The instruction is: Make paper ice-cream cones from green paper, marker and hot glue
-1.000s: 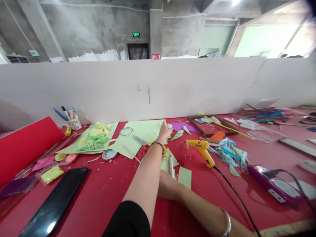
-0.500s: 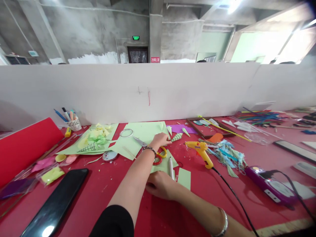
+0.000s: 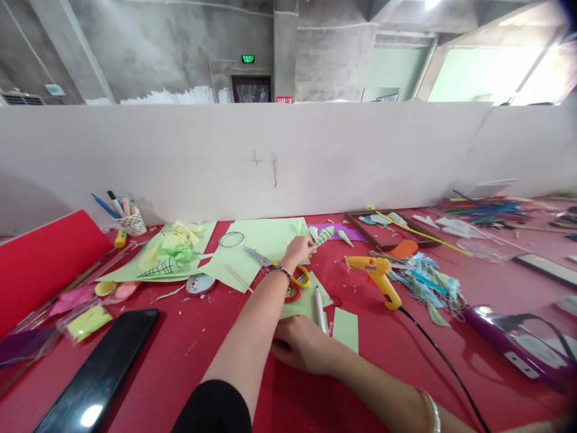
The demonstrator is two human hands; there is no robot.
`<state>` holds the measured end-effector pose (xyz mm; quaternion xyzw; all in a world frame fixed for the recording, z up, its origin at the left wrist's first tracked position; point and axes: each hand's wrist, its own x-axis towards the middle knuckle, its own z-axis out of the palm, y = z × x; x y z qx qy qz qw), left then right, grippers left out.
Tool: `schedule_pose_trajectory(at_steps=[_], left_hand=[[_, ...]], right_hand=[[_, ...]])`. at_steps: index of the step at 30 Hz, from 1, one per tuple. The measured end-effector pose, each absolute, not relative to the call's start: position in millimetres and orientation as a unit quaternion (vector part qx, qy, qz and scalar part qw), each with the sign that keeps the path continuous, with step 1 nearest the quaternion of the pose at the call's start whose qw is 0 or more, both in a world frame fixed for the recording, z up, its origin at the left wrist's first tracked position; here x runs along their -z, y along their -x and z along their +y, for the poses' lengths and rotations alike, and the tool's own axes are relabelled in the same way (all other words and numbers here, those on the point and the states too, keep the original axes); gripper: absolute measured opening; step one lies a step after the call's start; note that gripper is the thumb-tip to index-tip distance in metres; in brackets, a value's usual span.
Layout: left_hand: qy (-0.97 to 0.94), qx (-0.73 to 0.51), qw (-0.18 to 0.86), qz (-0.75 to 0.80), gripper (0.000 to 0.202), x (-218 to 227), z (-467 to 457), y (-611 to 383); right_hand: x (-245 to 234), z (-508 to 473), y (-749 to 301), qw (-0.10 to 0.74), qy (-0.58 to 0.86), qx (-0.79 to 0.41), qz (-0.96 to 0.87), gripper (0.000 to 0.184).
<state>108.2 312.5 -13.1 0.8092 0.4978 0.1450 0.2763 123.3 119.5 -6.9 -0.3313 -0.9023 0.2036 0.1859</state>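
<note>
My left hand (image 3: 299,250) reaches across the red table (image 3: 189,343) and pinches the wide end of a small green paper cone (image 3: 323,236) with a black grid pattern, lifted just off the table. My right hand (image 3: 298,350) rests on the table closer to me, fingers curled in, at the edge of a light green paper scrap (image 3: 301,307). A white pen (image 3: 320,302) and a green paper rectangle (image 3: 345,329) lie just right of it. Scissors with red and yellow handles (image 3: 297,284) lie under my left wrist.
A yellow glue gun (image 3: 377,274) with a black cord stands to the right, beside blue-green paper shreds (image 3: 428,285) and a purple device (image 3: 514,340). A black phone (image 3: 97,373) lies front left. A cup of pens (image 3: 128,221) and a white partition (image 3: 288,162) stand behind.
My left hand drew back from the far green sheet, closed on the paper cone and raised it slightly. My right hand stayed on the table.
</note>
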Motion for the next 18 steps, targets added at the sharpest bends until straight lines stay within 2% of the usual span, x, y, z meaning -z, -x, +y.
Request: schedule_pose_trajectory(at_steps=[9,18], left_hand=[[-0.713,-0.251,0.355,0.55,0.031,9,343,-83],[-0.723,-0.226,0.385,0.528,0.031,14,345,-103]], right_hand=[[6,118,-124,0.183,0.339,-0.201,-0.901,0.009],[9,121,-123,0.169,0.357,-0.187,-0.9,0.011]])
